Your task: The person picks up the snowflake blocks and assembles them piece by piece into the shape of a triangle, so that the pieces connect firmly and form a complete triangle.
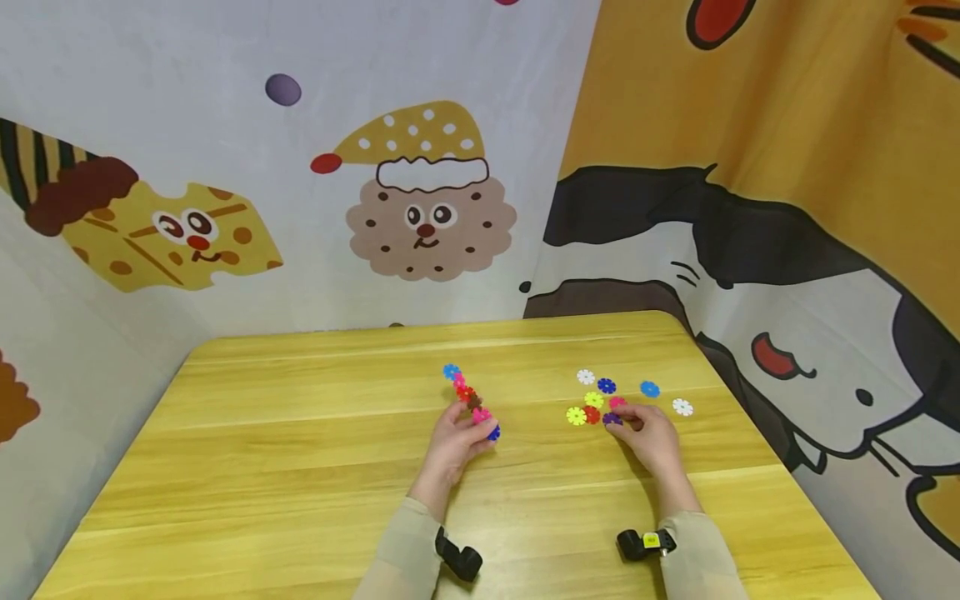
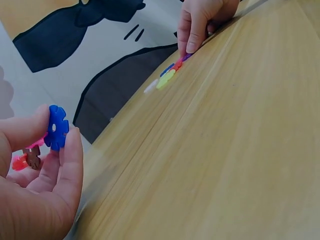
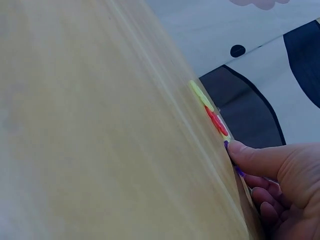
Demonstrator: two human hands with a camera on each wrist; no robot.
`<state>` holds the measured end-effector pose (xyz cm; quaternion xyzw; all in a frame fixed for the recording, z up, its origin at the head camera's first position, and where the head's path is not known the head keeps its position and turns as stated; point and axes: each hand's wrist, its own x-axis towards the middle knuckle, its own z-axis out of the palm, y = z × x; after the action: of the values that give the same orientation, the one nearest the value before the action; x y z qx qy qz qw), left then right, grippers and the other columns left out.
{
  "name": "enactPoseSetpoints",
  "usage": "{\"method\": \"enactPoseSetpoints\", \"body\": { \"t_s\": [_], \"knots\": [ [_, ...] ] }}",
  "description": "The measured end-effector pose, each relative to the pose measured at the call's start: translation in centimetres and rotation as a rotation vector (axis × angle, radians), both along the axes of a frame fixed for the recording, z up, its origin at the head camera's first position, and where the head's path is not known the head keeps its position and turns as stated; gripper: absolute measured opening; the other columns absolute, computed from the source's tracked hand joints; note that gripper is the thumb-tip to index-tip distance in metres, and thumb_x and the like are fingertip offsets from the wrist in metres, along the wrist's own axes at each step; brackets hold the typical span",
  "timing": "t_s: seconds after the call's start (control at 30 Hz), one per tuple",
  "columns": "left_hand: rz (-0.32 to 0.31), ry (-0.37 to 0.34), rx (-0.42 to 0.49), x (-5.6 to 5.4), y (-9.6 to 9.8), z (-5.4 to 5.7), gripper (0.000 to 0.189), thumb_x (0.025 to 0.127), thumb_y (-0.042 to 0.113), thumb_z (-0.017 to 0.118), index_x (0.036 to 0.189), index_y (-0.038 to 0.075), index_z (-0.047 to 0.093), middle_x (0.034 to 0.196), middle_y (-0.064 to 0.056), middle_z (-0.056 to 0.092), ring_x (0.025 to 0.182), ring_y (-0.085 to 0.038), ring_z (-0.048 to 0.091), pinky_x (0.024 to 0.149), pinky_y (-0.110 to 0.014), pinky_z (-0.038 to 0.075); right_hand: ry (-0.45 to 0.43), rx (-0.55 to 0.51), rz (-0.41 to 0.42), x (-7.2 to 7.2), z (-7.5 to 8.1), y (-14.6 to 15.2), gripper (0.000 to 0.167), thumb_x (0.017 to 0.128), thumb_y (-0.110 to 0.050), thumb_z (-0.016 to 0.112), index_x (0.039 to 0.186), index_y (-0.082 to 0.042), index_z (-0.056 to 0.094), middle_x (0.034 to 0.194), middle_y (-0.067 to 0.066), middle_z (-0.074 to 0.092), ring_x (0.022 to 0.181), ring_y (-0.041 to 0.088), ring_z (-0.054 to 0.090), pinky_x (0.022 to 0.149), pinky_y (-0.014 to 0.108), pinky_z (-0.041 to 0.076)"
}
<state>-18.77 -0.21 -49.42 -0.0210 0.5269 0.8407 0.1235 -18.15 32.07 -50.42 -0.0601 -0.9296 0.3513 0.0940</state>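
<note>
My left hand holds a chain of interlocking plastic snowflake discs above the table. Light blue is at the far end, then pink, red, brown and pink. At the near end sits a dark blue disc, pinched between thumb and fingers in the left wrist view. Over on the right, my right hand has its thumb and fingertips on a purple snowflake disc at the tabletop. In the right wrist view the thumb covers part of that purple disc.
Around the right hand lie loose discs: yellow, red, pink, dark blue, white, light blue and others. The wooden table backs onto a cartoon-printed curtain.
</note>
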Motion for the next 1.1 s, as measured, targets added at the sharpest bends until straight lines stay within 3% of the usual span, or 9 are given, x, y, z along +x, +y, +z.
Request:
{"method": "enactPoseSetpoints", "body": {
  "t_s": [0.13, 0.33, 0.73, 0.97, 1.1],
  "knots": [
    [0.012, 0.009, -0.009, 0.0, -0.1, 0.1, 0.054, 0.086, -0.015, 0.065, 0.133, -0.011, 0.04, 0.092, -0.01, 0.062, 0.075, -0.016, 0.066, 0.073, -0.03, 0.059, -0.023, 0.009, 0.004, -0.1, 0.1, 0.1, 0.029, 0.087, -0.016, 0.078, 0.108, 0.002, 0.07, 0.108, 0.019, 0.06, 0.093, 0.032, 0.056, 0.079, 0.042, 0.046],
    [0.014, -0.006, -0.023, 0.0, -0.2, 0.2, 0.067, 0.085, -0.018, 0.064, 0.144, -0.008, 0.033, 0.086, -0.008, 0.057, 0.071, -0.015, 0.065, 0.073, -0.031, 0.059, -0.048, -0.001, 0.005, 0.0, 0.3, -0.1, 0.029, 0.086, -0.015, 0.078, 0.106, 0.003, 0.068, 0.105, 0.019, 0.06, 0.093, 0.032, 0.054, 0.079, 0.041, 0.045],
    [0.002, -0.005, -0.055, 0.0, -0.3, 0.4, 0.062, 0.086, -0.018, 0.062, 0.142, -0.005, 0.038, 0.08, -0.006, 0.058, 0.066, -0.016, 0.066, 0.073, -0.037, 0.06, -0.014, -0.133, 0.0, 0.2, 0.5, -0.5, 0.022, 0.091, -0.004, 0.071, 0.111, -0.001, 0.063, 0.097, 0.014, 0.067, 0.086, 0.023, 0.057, 0.072, 0.028, 0.046],
    [-0.005, -0.004, -0.073, 0.0, -0.3, 0.4, 0.058, 0.086, -0.018, 0.062, 0.139, -0.005, 0.042, 0.08, -0.006, 0.058, 0.066, -0.016, 0.066, 0.073, -0.037, 0.06, 0.005, -0.222, 0.061, 0.3, 0.9, -2.5, 0.017, 0.093, -0.006, 0.069, 0.109, -0.001, 0.067, 0.098, 0.013, 0.072, 0.092, 0.023, 0.064, 0.08, 0.027, 0.048],
    [-0.01, 0.004, -0.095, 0.1, -0.4, 0.5, 0.056, 0.086, -0.017, 0.063, 0.138, -0.005, 0.044, 0.082, -0.007, 0.058, 0.067, -0.016, 0.066, 0.073, -0.038, 0.06, 0.008, -0.299, 0.113, 0.0, 0.9, -4.5, 0.014, 0.092, -0.005, 0.07, 0.105, 0.0, 0.068, 0.094, 0.012, 0.072, 0.088, 0.019, 0.065, 0.077, 0.023, 0.05]
  ]
}}
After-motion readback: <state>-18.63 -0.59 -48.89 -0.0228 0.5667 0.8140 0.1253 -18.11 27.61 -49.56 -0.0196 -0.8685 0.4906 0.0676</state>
